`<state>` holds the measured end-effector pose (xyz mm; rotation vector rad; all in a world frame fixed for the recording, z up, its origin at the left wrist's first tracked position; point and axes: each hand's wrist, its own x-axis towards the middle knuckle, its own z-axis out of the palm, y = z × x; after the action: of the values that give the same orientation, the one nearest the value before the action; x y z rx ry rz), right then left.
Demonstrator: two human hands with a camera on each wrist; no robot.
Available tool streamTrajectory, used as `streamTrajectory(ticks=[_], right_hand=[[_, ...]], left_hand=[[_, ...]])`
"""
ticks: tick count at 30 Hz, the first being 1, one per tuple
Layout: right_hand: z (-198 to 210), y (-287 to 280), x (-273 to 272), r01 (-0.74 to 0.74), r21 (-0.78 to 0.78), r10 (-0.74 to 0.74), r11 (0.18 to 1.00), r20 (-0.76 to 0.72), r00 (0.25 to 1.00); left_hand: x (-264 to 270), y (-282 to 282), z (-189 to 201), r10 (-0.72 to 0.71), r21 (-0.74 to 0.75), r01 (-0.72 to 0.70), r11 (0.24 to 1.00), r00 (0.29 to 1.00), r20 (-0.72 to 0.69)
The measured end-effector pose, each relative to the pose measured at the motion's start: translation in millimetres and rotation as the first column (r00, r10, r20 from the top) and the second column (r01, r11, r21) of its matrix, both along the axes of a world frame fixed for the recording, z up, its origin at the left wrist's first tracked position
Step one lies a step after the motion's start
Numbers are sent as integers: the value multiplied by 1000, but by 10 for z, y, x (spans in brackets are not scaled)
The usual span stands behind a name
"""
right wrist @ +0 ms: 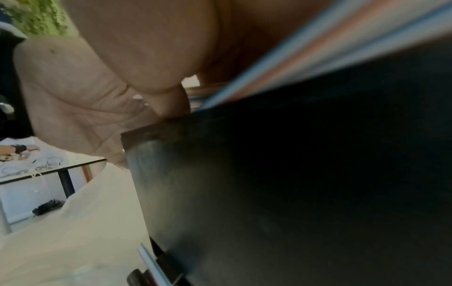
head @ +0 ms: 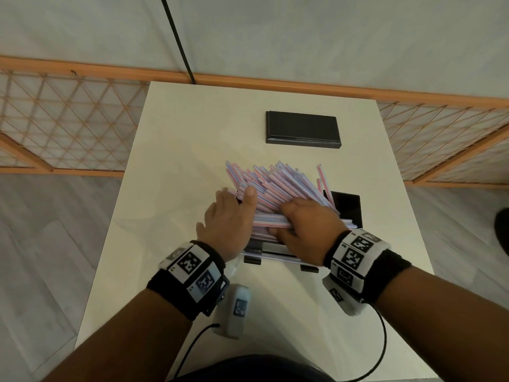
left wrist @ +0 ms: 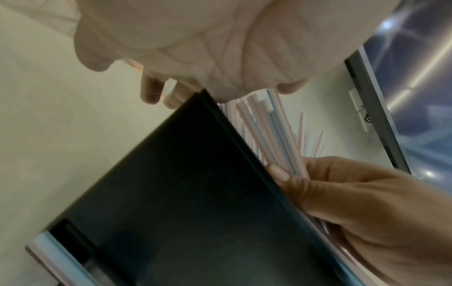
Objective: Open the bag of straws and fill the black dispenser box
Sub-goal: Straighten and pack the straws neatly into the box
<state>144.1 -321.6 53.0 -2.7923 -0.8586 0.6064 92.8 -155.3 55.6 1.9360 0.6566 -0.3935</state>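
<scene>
A heap of pink-and-blue striped straws (head: 275,183) lies across the open black dispenser box (head: 347,208), fanning up and left past its rim. My left hand (head: 228,219) is at the box's left end, fingers straight against the straw ends and thumb lying on top of the heap. My right hand (head: 305,224) curls over the near straws, with a bundle pinched between thumb and fingers. The left wrist view shows the box wall (left wrist: 195,193), the straws (left wrist: 269,125) and the right hand (left wrist: 367,203) gripping them. In the right wrist view the box (right wrist: 293,193) fills the frame below the straws (right wrist: 342,48).
The box's black lid (head: 301,128) lies flat at the back of the white table (head: 192,133). Crumpled clear plastic (head: 234,267) shows beside my left wrist. A black cable (head: 176,37) runs up the wall. Wooden lattice panels (head: 68,119) stand on both sides.
</scene>
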Motion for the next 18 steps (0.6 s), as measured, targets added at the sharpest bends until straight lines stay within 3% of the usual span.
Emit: streamTrajectory(ticks=[3,8,11,18], right_hand=[[25,-34,8,-18,-79,20,997,18,1000],[-12,-136,-36,-15,-66,14,998,-27,1000],[-52,-141,-62,-13,-122,7,992,-51,999],[-71,1,-79,-38,-88,37,995,-19,999]], left_hand=[[-48,-4,5,51,-8,-51,999,998,33],[16,34,-66,293,-201,-273,941,953,75],[7,-18,-195,285,-275,-250,928,954,94],[-35,-104,-131,206,-228,-180,957,974,93]])
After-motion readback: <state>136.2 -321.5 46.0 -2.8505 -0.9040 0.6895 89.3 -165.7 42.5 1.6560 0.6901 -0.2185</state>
